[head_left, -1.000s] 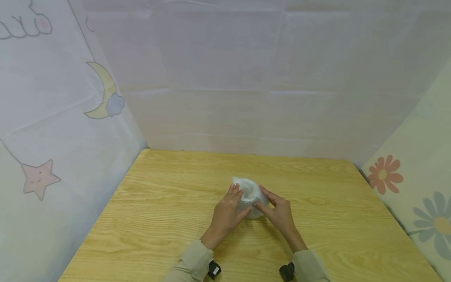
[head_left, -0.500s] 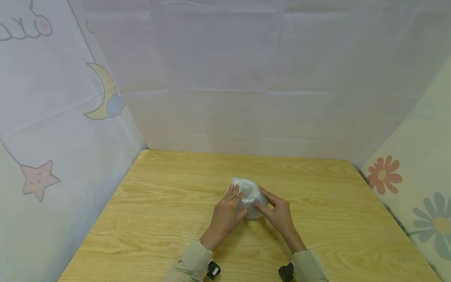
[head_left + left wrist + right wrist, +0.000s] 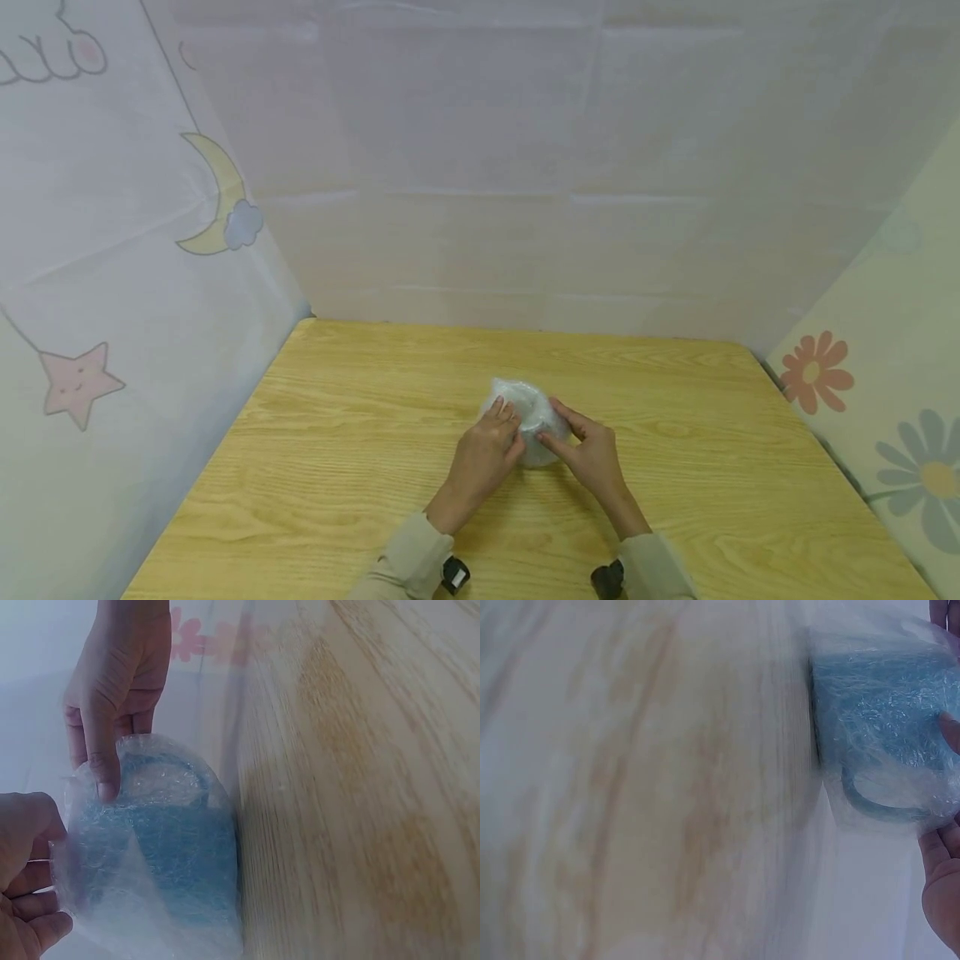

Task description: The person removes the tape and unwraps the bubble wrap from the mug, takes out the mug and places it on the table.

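Observation:
A blue mug (image 3: 184,859) stands on the table, wrapped in clear bubble wrap (image 3: 542,452). Its handle (image 3: 877,810) shows through the plastic in the right wrist view, on the right-hand side. At the top left of the bundle, my left hand (image 3: 480,454) has its fingers bent over the wrap's upper edge, pinching the plastic there. My right hand (image 3: 596,457) holds the handle side, thumb on the near face and fingers round behind. From the head view the wrap's top looks like a hollow ring, partly covered by the left fingers.
The wood-grain table (image 3: 337,433) extends around the bundle on all sides. A pale sheet (image 3: 480,208) hangs behind its far edge. Printed side walls with a pink star (image 3: 81,385) and a red flower (image 3: 817,372) flank the table.
My left fingers have curled in and slipped a little lower on the wrap's upper edge. The right hand keeps its hold, and the bundle has hardly moved.

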`<state>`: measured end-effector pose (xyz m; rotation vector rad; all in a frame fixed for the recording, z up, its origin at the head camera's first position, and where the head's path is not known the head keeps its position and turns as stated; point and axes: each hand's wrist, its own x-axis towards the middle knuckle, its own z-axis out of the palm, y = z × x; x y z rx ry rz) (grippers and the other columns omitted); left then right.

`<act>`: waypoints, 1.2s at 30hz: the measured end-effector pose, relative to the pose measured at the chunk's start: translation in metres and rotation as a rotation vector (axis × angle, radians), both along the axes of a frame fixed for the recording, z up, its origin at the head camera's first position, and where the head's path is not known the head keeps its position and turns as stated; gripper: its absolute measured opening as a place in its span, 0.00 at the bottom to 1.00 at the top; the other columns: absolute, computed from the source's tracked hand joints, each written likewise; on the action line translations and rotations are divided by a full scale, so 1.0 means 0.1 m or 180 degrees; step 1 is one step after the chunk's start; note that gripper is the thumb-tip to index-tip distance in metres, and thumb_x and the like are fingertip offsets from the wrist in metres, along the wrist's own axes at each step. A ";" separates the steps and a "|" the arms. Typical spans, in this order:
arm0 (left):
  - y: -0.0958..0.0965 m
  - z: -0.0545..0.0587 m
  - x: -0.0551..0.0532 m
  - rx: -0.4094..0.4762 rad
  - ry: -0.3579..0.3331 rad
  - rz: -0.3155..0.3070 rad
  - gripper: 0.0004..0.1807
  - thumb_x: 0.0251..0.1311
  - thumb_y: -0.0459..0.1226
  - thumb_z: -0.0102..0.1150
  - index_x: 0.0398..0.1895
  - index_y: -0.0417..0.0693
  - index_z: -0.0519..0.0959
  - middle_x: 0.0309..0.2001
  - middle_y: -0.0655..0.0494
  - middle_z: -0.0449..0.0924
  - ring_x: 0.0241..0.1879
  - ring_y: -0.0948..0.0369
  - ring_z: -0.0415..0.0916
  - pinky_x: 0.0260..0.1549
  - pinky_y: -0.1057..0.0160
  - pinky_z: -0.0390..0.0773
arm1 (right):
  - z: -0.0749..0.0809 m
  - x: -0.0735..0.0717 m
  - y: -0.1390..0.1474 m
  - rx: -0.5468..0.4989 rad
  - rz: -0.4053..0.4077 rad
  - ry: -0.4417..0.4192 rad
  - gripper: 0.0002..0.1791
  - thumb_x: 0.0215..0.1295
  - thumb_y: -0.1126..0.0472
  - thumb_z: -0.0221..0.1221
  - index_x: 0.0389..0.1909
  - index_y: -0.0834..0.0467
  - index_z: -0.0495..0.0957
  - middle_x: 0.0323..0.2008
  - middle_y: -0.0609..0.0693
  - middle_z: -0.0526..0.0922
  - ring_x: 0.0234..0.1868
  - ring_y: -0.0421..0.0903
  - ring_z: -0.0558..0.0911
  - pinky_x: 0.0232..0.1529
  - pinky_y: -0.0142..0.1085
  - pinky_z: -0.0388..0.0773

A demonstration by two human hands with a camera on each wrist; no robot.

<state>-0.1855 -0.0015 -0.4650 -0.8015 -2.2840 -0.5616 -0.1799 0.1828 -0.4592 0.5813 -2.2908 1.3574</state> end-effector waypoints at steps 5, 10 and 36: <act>0.01 0.01 -0.02 0.0087 -0.0025 -0.0014 0.07 0.56 0.30 0.66 0.37 0.37 0.85 0.45 0.41 0.83 0.50 0.49 0.79 0.47 0.59 0.79 | 0.01 -0.01 0.00 -0.0030 -0.0015 -0.0020 0.28 0.50 0.76 0.69 0.54 0.76 0.74 0.51 0.70 0.77 0.51 0.65 0.77 0.47 0.53 0.75; 0.01 0.01 -0.03 0.0255 -0.0083 -0.0098 0.05 0.56 0.28 0.66 0.36 0.36 0.85 0.45 0.40 0.82 0.50 0.47 0.79 0.46 0.58 0.79 | 0.02 -0.01 0.00 -0.0047 -0.0017 -0.0056 0.28 0.50 0.76 0.69 0.54 0.76 0.74 0.51 0.70 0.77 0.51 0.66 0.77 0.47 0.54 0.75; -0.06 -0.03 -0.10 0.0865 -0.0158 -0.0575 0.04 0.56 0.23 0.61 0.30 0.36 0.82 0.29 0.49 0.83 0.40 0.50 0.83 0.45 0.62 0.80 | -0.29 -0.19 0.13 -0.0214 -0.0046 -0.0387 0.29 0.52 0.66 0.72 0.57 0.66 0.77 0.53 0.62 0.78 0.54 0.57 0.78 0.51 0.47 0.75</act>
